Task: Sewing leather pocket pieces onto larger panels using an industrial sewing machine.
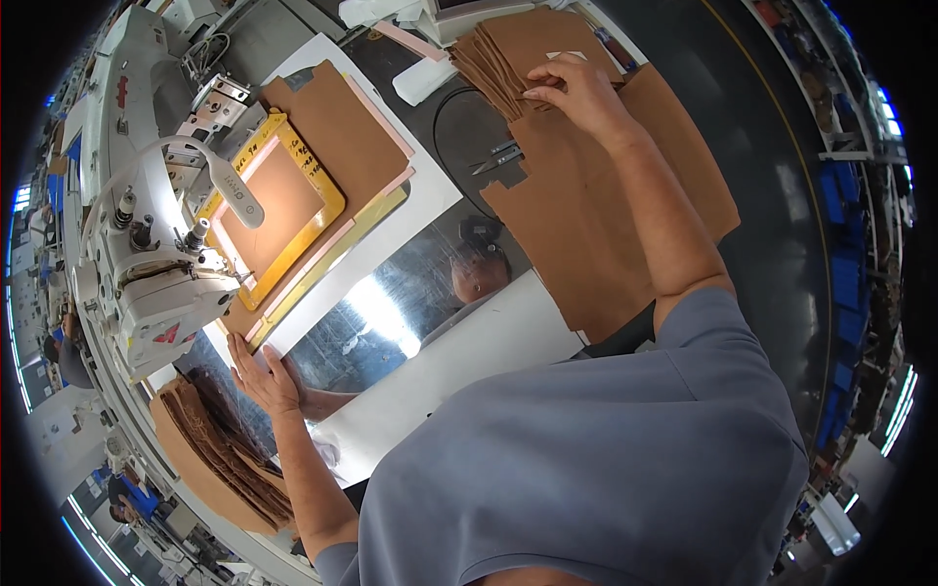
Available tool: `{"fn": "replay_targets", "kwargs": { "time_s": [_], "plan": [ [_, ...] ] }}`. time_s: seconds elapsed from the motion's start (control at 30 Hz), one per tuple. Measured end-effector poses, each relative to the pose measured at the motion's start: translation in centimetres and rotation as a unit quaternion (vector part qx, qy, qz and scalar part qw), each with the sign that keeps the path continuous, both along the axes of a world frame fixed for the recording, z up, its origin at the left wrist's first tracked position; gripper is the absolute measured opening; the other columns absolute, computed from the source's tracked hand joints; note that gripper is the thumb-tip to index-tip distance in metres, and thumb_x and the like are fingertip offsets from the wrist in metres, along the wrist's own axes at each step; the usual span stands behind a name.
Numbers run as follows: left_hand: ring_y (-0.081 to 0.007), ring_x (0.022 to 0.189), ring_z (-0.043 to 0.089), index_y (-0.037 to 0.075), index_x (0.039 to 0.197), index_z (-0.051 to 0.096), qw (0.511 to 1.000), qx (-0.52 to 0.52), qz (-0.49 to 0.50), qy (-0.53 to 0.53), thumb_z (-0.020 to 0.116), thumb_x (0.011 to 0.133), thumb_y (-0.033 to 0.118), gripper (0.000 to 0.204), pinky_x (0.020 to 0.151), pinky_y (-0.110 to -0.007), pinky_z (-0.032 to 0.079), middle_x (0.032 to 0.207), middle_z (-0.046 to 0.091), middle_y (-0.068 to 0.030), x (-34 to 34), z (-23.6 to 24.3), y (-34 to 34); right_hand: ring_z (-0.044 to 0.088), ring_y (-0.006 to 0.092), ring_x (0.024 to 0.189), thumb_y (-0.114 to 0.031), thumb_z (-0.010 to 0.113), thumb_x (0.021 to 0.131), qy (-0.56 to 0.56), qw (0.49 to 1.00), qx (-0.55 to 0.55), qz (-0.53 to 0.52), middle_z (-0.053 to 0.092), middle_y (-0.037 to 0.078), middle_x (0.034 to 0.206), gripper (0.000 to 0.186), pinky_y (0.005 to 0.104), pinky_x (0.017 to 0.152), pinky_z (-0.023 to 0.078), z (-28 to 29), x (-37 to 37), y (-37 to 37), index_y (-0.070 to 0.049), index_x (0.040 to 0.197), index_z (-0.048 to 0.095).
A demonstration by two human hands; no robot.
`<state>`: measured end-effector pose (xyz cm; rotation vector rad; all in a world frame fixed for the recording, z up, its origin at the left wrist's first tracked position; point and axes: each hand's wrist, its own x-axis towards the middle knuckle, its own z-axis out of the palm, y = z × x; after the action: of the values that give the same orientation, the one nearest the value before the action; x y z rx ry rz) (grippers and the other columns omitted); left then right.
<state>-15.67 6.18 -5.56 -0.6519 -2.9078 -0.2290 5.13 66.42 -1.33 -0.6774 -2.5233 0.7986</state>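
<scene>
My left hand [262, 381] lies flat with fingers stretched out. Its fingertips touch the near corner of a brown fabric panel under the sewing machine head [181, 308]. On that panel sits a yellow rectangular frame [327, 188] with handwritten marks, over a white and pink-edged template [399, 135]. Off to the far right, my right hand [578, 98] has thumb and forefinger drawn together at the edge of a brown fabric panel [576, 210]. This panel is part of a layered stack [486, 61] with fanned edges. Exactly how much cloth the fingers pinch is partly hidden.
Black-handled thread snips [500, 156] lie beside the fabric stack. A lamp on a white neck [236, 193] hangs over the frame. Shiny metal tabletop [376, 317] lies before me. More brown pieces [220, 454] are bundled at the lower left. Blue bins [845, 264] stand beyond the aisle.
</scene>
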Motion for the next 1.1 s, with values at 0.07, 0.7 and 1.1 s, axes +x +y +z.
{"fn": "replay_targets", "kwargs": {
  "time_s": [0.07, 0.7, 1.1],
  "plan": [
    [-0.0307, 0.151, 0.037, 0.005, 0.156, 0.041, 1.000, -0.003, -0.004, 0.000, 0.042, 0.102, 0.051, 0.070, 0.124, -0.054, 0.019, 0.163, 0.041, -0.0131, 0.0, -0.2, -0.3, 0.072, 0.0236, 0.091, -0.022, 0.082, 0.086, -0.006, 1.000, 0.004, -0.004, 0.069, 0.010, 0.100, 0.029, 0.0353, 0.083, 0.058, -0.1, 0.3, 0.0, -0.001, 0.106, 0.074],
    [-0.0189, 0.101, 0.070, -0.003, 0.128, 0.066, 0.800, 0.432, -0.009, -0.416, 0.065, 0.103, 0.022, 0.036, 0.093, -0.032, 0.053, 0.108, 0.075, -0.0113, 7.0, 6.7, 14.3, 0.069, 0.0274, 0.099, -0.002, 0.075, 0.083, 0.087, 0.980, 0.105, 0.147, 0.070, 0.009, 0.099, 0.009, 0.0379, 0.085, 0.055, 5.4, -5.1, -14.3, -0.004, 0.091, 0.071],
    [-0.0089, 0.083, 0.069, -0.002, 0.125, 0.064, 0.623, 0.554, 0.080, -0.547, 0.068, 0.099, 0.005, 0.027, 0.078, -0.021, 0.057, 0.102, 0.075, -0.0069, 4.6, 2.5, 15.9, 0.063, 0.0272, 0.106, -0.038, 0.073, 0.091, 0.143, 0.932, 0.087, 0.322, 0.070, 0.006, 0.105, 0.033, 0.0455, 0.101, 0.042, -2.7, -17.1, -21.8, -0.010, 0.107, 0.069]
  ]
}}
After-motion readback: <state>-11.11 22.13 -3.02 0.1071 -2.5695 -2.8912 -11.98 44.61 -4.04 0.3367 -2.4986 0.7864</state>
